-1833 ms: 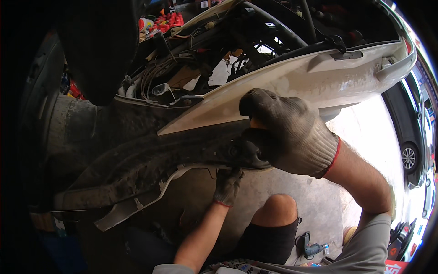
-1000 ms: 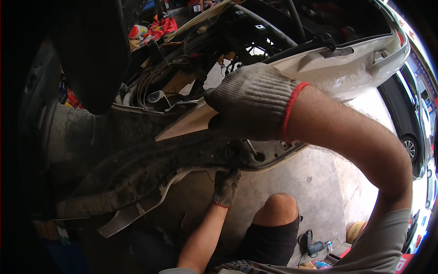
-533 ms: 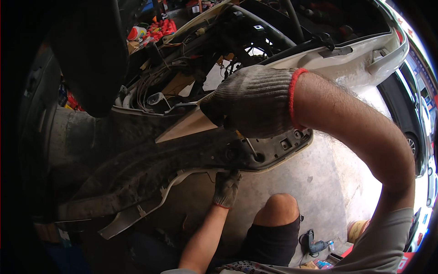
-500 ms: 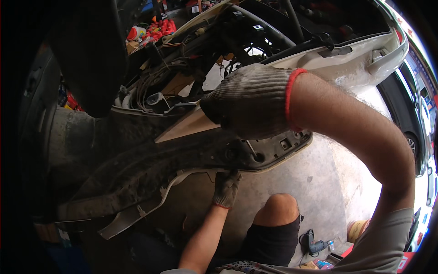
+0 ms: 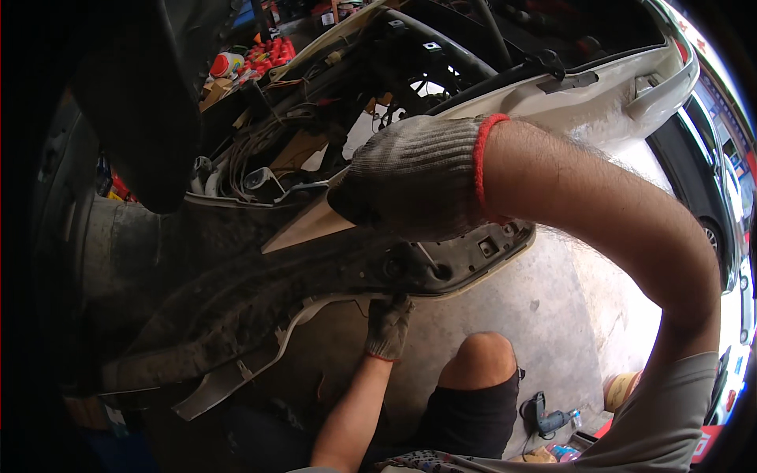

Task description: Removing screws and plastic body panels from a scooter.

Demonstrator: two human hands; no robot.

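A large dark, dusty car body panel [image 5: 292, 276] lies across the view, its lower rim edged in a pale strip. My left hand [image 5: 388, 327], in a grey knitted work glove with a red cuff edge, is closed at this rim, the fingertips partly hidden. My right hand [image 5: 418, 177], gloved alike, is bent in a fist above the panel's upper side. Its fingers face away, so what they hold is hidden. Next to its knuckles a pale, flat wedge-shaped piece [image 5: 307, 225] sticks out over the panel.
Beyond the panel is a stripped white car body [image 5: 587, 106] with loose wires [image 5: 236, 162]. A dark panel [image 5: 146, 94] hangs at the upper left. A power drill [image 5: 550, 418] lies on the concrete floor [image 5: 544, 315] near my knee. A dark car [image 5: 688, 165] stands at the right.
My right hand has moved slightly left in the view, and the pale wedge has shifted with it. The car body also appears a little further left. My left hand stays at the rim.
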